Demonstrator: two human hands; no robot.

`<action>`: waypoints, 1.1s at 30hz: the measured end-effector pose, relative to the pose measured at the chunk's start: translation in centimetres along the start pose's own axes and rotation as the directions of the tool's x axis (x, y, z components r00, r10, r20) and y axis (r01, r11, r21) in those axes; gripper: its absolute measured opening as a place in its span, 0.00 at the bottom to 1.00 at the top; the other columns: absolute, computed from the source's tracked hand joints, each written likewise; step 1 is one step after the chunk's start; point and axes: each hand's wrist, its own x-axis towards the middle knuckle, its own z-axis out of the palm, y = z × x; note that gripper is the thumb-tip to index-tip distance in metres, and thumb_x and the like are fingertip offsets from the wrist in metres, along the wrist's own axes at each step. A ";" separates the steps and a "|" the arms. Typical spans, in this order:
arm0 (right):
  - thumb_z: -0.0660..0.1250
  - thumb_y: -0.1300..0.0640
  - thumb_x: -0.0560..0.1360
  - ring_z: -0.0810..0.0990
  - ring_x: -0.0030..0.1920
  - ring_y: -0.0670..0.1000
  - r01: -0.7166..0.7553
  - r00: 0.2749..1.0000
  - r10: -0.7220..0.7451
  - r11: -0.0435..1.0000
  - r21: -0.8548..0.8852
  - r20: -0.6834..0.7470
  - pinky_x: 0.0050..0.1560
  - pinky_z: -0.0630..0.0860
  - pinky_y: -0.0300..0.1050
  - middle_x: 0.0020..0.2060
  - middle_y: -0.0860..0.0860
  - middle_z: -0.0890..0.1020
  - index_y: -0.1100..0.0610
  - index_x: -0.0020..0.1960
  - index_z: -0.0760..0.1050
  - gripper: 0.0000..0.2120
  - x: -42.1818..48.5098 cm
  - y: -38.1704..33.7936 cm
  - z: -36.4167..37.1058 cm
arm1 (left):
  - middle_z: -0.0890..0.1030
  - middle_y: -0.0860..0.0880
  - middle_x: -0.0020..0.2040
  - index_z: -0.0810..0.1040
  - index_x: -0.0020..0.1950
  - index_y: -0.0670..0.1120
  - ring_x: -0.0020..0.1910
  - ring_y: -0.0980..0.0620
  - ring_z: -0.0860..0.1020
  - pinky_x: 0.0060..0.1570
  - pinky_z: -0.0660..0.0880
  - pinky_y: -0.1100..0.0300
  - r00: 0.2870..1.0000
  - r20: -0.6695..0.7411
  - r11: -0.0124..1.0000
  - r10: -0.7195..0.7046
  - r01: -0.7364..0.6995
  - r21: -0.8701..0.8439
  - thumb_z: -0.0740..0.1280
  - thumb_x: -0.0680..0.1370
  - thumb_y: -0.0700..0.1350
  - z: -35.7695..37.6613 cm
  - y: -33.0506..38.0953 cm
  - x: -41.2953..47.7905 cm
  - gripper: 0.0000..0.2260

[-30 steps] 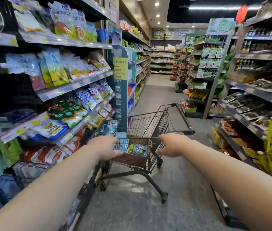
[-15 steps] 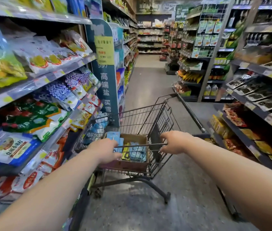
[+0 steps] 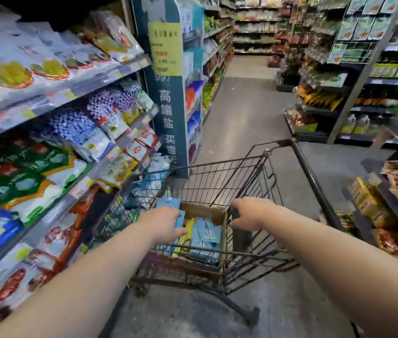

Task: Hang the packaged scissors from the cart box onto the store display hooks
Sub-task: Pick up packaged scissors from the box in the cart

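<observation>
Zero packaged scissors (image 3: 205, 236) are hanging yet; left hand (image 3: 166, 223) and right hand (image 3: 249, 213) are reaching at cart box (image 3: 207, 211), each grip untellable.

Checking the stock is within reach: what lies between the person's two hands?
In the head view, the open cardboard box, holding blue packaged scissors, sits in the cart between the left hand and the right hand.
</observation>
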 end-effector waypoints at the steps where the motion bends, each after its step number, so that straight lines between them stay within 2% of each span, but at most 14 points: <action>1: 0.64 0.46 0.74 0.73 0.64 0.54 0.007 1.000 -0.007 1.000 0.007 0.011 0.63 0.71 0.55 0.64 0.51 0.75 0.51 0.68 0.67 0.25 1.2 0.4 0.0 | 0.66 0.46 0.73 0.62 0.74 0.52 0.67 0.44 0.71 0.64 0.71 0.47 1.000 0.016 1.000 -0.007 0.007 -0.006 0.58 0.77 0.62 -0.1 0.1 1.0 0.28; 9: 0.65 0.46 0.73 0.75 0.60 0.53 0.045 0.997 -0.048 0.998 0.049 0.066 0.61 0.74 0.53 0.60 0.50 0.77 0.51 0.65 0.69 0.23 10.4 1.9 0.0 | 0.68 0.49 0.72 0.62 0.74 0.52 0.69 0.46 0.70 0.65 0.70 0.47 0.998 0.067 0.999 -0.006 0.008 -0.034 0.59 0.76 0.63 0.0 -1.7 9.0 0.29; 17: 0.65 0.46 0.72 0.78 0.52 0.50 -0.044 0.986 0.016 0.984 0.170 0.164 0.51 0.75 0.45 0.51 0.47 0.80 0.48 0.62 0.72 0.19 19.6 1.8 2.5 | 0.70 0.47 0.70 0.66 0.72 0.48 0.67 0.45 0.71 0.62 0.72 0.50 0.980 0.174 0.995 0.095 -0.085 -0.060 0.60 0.77 0.60 1.5 -5.0 18.1 0.26; 22: 0.62 0.42 0.73 0.77 0.57 0.52 -0.110 0.972 0.075 0.983 0.148 0.224 0.56 0.77 0.50 0.57 0.50 0.78 0.50 0.64 0.71 0.22 25.0 1.6 4.7 | 0.69 0.45 0.70 0.67 0.71 0.46 0.66 0.44 0.71 0.61 0.71 0.51 0.947 0.280 0.987 0.158 -0.145 -0.067 0.59 0.78 0.59 3.1 -6.6 23.7 0.26; 28: 0.58 0.48 0.75 0.76 0.60 0.54 -0.177 0.933 0.101 0.964 0.198 0.344 0.59 0.75 0.51 0.60 0.52 0.78 0.49 0.67 0.69 0.21 29.6 2.9 9.8 | 0.70 0.45 0.69 0.67 0.70 0.47 0.66 0.43 0.71 0.63 0.71 0.49 0.904 0.414 0.986 0.106 -0.042 -0.161 0.60 0.77 0.59 7.8 -6.1 29.4 0.26; 33: 0.62 0.51 0.74 0.75 0.62 0.55 -0.213 0.910 0.095 0.942 0.259 0.404 0.60 0.75 0.51 0.62 0.52 0.77 0.52 0.65 0.71 0.20 34.3 4.3 14.5 | 0.73 0.44 0.65 0.70 0.67 0.45 0.64 0.42 0.73 0.57 0.72 0.51 0.862 0.505 0.967 0.026 0.106 -0.232 0.61 0.77 0.58 13.3 -4.9 32.5 0.23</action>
